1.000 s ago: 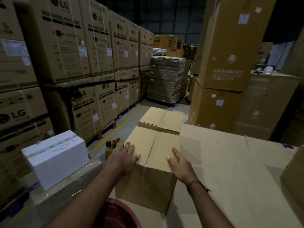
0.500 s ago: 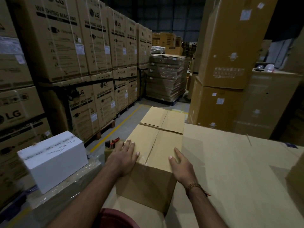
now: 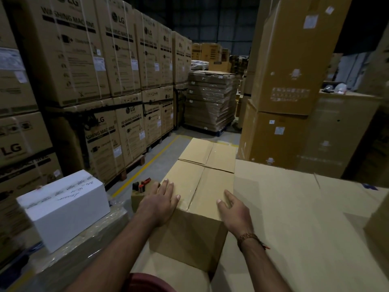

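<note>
The left hand (image 3: pixel 160 204) lies flat on the top left edge of the taped cardboard box (image 3: pixel 189 237), fingers straight and spread, gripping nothing. The right hand (image 3: pixel 235 213) rests against the top right edge of the same box, fingers loosely extended and thumb on the top panel, also gripping nothing. A beaded bracelet (image 3: pixel 247 238) sits on the right wrist.

The taped cardboard box stands upright at the near left edge of the counter (image 3: pixel 294 218), which is surfaced in plain cardboard. Clear tape runs along its centre seam. A second cardboard box (image 3: pixel 208 151) stands directly behind it, touching its far side.

Just left of the left hand, a red-and-black hand tool (image 3: pixel 143 185) lies on a small brown carton; the tool type cannot be determined. Further left, a white box (image 3: pixel 63 207) with handwriting on its top rests on a film-wrapped load.

A yellow floor line (image 3: pixel 145 167) runs along the aisle. Strapped LG washing machine cartons (image 3: pixel 71 49) are stacked two high along the left. A film-wrapped pallet of flat cartons (image 3: pixel 210 102) stands at the aisle end. Tall plain cartons (image 3: pixel 290 60) are stacked on the right, behind the counter.
</note>
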Action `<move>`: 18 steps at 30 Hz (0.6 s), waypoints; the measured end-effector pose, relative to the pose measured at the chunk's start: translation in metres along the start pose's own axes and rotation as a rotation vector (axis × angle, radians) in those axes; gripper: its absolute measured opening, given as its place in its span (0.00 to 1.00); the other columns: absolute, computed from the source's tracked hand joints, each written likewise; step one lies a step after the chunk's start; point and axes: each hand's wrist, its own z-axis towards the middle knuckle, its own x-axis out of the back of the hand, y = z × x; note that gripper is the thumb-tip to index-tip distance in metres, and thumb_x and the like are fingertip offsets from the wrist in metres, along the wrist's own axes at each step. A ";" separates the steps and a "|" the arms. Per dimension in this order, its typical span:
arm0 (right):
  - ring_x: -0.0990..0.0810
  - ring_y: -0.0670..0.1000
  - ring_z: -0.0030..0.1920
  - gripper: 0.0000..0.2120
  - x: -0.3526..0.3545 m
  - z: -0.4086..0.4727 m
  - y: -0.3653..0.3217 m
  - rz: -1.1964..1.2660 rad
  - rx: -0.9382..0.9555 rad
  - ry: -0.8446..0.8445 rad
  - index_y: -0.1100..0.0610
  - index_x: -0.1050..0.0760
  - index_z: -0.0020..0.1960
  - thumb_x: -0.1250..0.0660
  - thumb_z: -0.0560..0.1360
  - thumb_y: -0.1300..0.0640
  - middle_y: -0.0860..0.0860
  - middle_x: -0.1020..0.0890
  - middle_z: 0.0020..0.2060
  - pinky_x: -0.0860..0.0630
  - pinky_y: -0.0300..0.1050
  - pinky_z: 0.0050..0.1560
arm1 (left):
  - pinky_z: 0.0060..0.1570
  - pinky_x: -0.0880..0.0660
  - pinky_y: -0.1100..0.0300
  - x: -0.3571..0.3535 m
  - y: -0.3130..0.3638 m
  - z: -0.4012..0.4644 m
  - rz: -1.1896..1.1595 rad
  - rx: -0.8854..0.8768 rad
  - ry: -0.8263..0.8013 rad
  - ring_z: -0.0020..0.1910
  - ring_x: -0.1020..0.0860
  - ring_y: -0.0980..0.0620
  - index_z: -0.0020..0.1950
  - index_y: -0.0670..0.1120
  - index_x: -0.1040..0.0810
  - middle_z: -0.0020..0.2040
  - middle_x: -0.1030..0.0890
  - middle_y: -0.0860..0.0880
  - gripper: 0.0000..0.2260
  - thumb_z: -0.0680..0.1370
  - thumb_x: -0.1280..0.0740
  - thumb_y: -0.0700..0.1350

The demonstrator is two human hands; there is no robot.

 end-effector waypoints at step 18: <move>0.23 0.56 0.70 0.24 0.017 -0.005 0.003 -0.128 0.080 0.158 0.54 0.25 0.75 0.39 0.85 0.41 0.53 0.20 0.70 0.24 0.53 0.69 | 0.78 0.42 0.42 0.016 0.009 -0.002 0.052 -0.018 0.179 0.81 0.40 0.43 0.84 0.51 0.41 0.84 0.39 0.47 0.29 0.86 0.52 0.63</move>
